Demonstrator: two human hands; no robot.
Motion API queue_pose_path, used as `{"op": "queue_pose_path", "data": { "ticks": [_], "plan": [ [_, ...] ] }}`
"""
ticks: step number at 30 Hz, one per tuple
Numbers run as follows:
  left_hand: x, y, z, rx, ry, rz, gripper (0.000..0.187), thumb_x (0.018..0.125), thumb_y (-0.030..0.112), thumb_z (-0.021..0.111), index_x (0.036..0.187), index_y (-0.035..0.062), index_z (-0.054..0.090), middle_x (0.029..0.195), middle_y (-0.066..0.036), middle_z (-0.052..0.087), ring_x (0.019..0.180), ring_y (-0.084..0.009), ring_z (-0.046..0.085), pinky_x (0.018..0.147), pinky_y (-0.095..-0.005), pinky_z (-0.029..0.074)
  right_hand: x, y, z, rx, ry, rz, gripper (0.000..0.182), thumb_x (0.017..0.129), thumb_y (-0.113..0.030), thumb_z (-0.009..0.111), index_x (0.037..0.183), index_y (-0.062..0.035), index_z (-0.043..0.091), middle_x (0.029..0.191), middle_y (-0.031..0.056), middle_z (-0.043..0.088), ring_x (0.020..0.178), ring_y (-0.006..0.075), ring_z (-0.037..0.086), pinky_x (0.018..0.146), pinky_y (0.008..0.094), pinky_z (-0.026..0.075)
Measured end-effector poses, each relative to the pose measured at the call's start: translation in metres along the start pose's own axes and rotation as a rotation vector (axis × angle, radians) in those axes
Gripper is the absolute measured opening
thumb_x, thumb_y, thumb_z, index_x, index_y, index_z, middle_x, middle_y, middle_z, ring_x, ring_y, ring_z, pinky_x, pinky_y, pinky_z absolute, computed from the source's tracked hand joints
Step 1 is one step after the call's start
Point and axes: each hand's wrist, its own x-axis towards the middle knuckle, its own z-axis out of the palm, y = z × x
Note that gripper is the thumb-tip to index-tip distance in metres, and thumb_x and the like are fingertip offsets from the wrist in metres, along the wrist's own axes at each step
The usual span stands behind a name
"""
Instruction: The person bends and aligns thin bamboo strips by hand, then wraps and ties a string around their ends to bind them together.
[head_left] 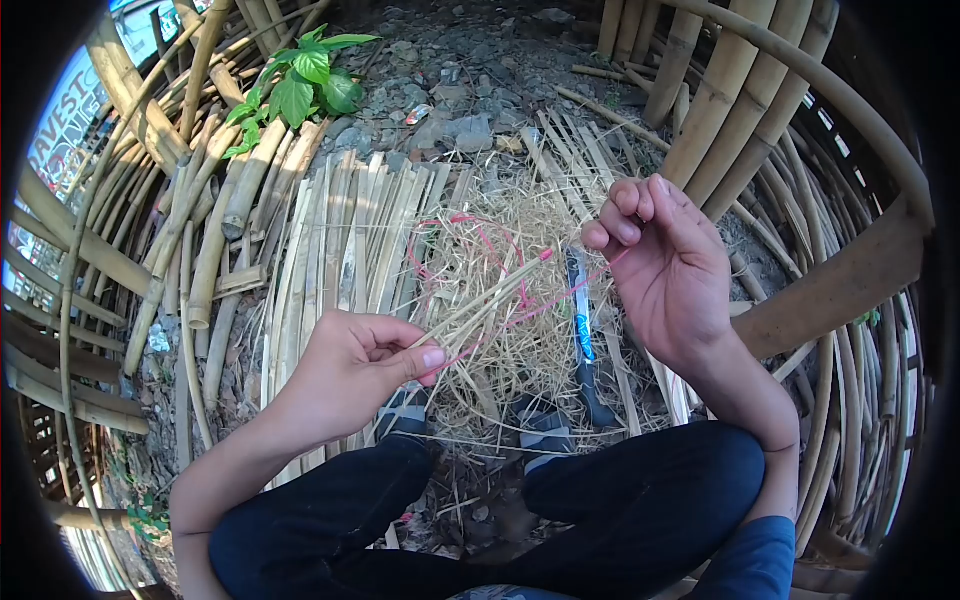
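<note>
Between the thumb and fingers of my left hand (375, 360) is a small bundle of thin bamboo strips (490, 300). Pink string is wound round the far tip of the bundle. A pink string (545, 310) runs from near my left thumb up to my right hand (665, 265), which is raised with its fingers curled in on the string's end. More of this string lies in a loose loop over a heap of bamboo shavings (500, 220). Right of the bundle lies a knife (582, 325) with a blue-marked blade and dark handle.
Flat bamboo slats (340, 230) lie side by side at the left of the shavings. Thick bamboo poles (725, 90) stand at the right, and bamboo lengths (205, 260) are piled left. A green plant (300, 85) grows near rocky ground (450, 90). My shoes (545, 435) are close to the shavings.
</note>
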Motion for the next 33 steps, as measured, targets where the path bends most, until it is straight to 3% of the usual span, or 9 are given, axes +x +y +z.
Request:
{"op": "queue_pose_path", "data": {
  "ticks": [1,8,11,14,16,17,19,20,33],
  "plan": [
    [-0.002,0.003,0.000,0.049,-0.019,-0.026,0.013,0.086,0.005,0.065,0.092,-0.0060,0.067,0.074,-0.007,0.066,0.070,-0.0087,0.061,0.067,-0.0220,0.050,0.000,-0.001,0.000,-0.004,-0.003,-0.004,0.022,0.098,-0.019,0.045,0.082,-0.0038,0.049,0.086,0.0054,0.050,0.073,0.0134,0.042,0.075,0.0349,0.043],
    [-0.006,0.003,0.000,0.041,-0.037,-0.041,0.013,0.087,0.007,0.065,0.090,-0.0054,0.067,0.076,-0.006,0.066,0.069,-0.0072,0.059,0.066,-0.0218,0.049,-0.001,-0.005,0.001,-0.057,0.019,-0.015,0.022,0.098,-0.018,0.045,0.082,-0.0031,0.050,0.086,0.0054,0.050,0.072,0.0132,0.041,0.072,0.0329,0.041],
    [-0.004,0.004,-0.002,0.208,-0.090,-0.035,0.014,0.089,0.010,0.062,0.093,-0.0039,0.064,0.075,-0.004,0.064,0.068,-0.0070,0.058,0.065,-0.0228,0.048,-0.003,-0.005,0.002,-0.008,-0.025,0.035,0.022,0.098,-0.018,0.045,0.082,-0.0029,0.049,0.085,0.0054,0.050,0.071,0.0129,0.040,0.070,0.0313,0.041],
    [-0.002,0.007,-0.001,0.347,-0.116,0.129,0.018,0.092,0.018,0.058,0.092,0.0006,0.063,0.069,-0.001,0.061,0.060,-0.0062,0.056,0.054,-0.0231,0.044,-0.005,-0.005,0.013,0.068,-0.083,0.107,0.022,0.098,-0.018,0.045,0.082,-0.0028,0.049,0.085,0.0058,0.049,0.071,0.0125,0.039,0.069,0.0299,0.040],
    [0.002,0.024,0.002,0.353,-0.340,0.075,0.019,0.093,0.018,0.056,0.099,0.0005,0.060,0.074,-0.002,0.060,0.062,-0.0088,0.057,0.055,-0.0245,0.044,-0.008,-0.005,0.022,0.130,-0.106,0.245,0.021,0.098,-0.019,0.046,0.083,-0.0029,0.048,0.086,0.0061,0.048,0.070,0.0120,0.037,0.067,0.0288,0.039],
    [0.006,0.029,0.006,0.357,-0.334,0.088,0.019,0.093,0.018,0.056,0.099,0.0005,0.060,0.074,-0.002,0.060,0.062,-0.0088,0.057,0.055,-0.0245,0.044,-0.010,-0.005,0.026,0.123,-0.117,0.237,0.021,0.098,-0.019,0.046,0.083,-0.0029,0.048,0.086,0.0061,0.048,0.070,0.0120,0.037,0.067,0.0288,0.039],
    [0.016,0.040,0.016,0.009,-0.418,0.116,0.024,0.095,0.018,0.055,0.108,-0.0009,0.055,0.082,-0.004,0.059,0.074,-0.0074,0.057,0.065,-0.0229,0.047,-0.011,-0.004,0.034,0.182,-0.141,0.286,0.020,0.097,-0.018,0.046,0.084,-0.0030,0.048,0.087,0.0064,0.047,0.069,0.0118,0.037,0.066,0.0283,0.039],
    [0.017,0.050,0.020,-0.068,-0.427,0.090,0.024,0.095,0.018,0.054,0.110,-0.0002,0.052,0.083,-0.004,0.059,0.073,-0.0070,0.057,0.064,-0.0214,0.047,-0.013,-0.006,0.040,0.173,-0.128,0.282,0.020,0.097,-0.018,0.047,0.084,-0.0029,0.048,0.087,0.0067,0.048,0.069,0.0116,0.037,0.066,0.0281,0.039],
    [-0.004,0.045,0.028,-0.061,-0.167,0.301,0.016,0.092,0.009,0.057,0.101,-0.0033,0.059,0.079,-0.003,0.062,0.072,-0.0046,0.056,0.060,-0.0199,0.044,-0.020,-0.015,0.040,0.027,-0.098,0.182,0.024,0.099,-0.022,0.043,0.086,-0.0022,0.046,0.087,0.0063,0.047,0.064,0.0096,0.035,0.061,0.0270,0.038]
  ]
}}
